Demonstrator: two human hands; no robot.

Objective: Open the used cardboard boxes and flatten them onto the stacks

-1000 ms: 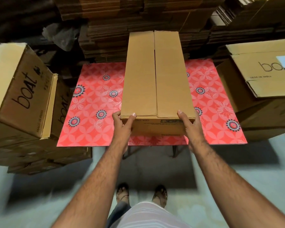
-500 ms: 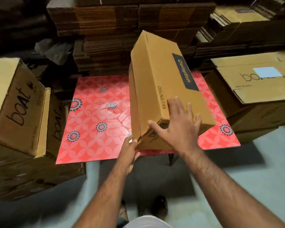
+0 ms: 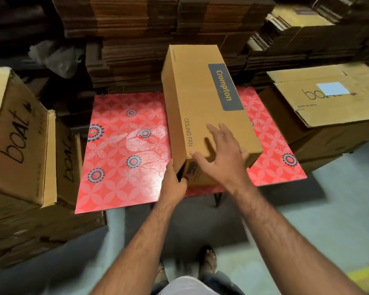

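A long brown Crompton ceiling-fan box (image 3: 202,99) lies lengthwise on a red flower-patterned table (image 3: 124,150), its printed side facing up. My left hand (image 3: 175,184) grips the near left corner of the box, fingers curled into the gap at its end flap. My right hand (image 3: 222,156) lies spread over the near top edge, thumb against the end face, fingers straight on the top. Tall stacks of flattened cardboard (image 3: 136,50) rise right behind the table.
Closed "boat" boxes (image 3: 15,133) are piled at the left, and another "boat" box (image 3: 328,96) sits on a pile at the right. A crumpled plastic bag (image 3: 55,56) lies at the back left. Grey floor and my sandalled feet (image 3: 207,258) are below.
The box has been rolled from its seamed side onto the printed Crompton side and settled flat on the table. My right hand moved from the end onto the top; my left stayed at the near corner.
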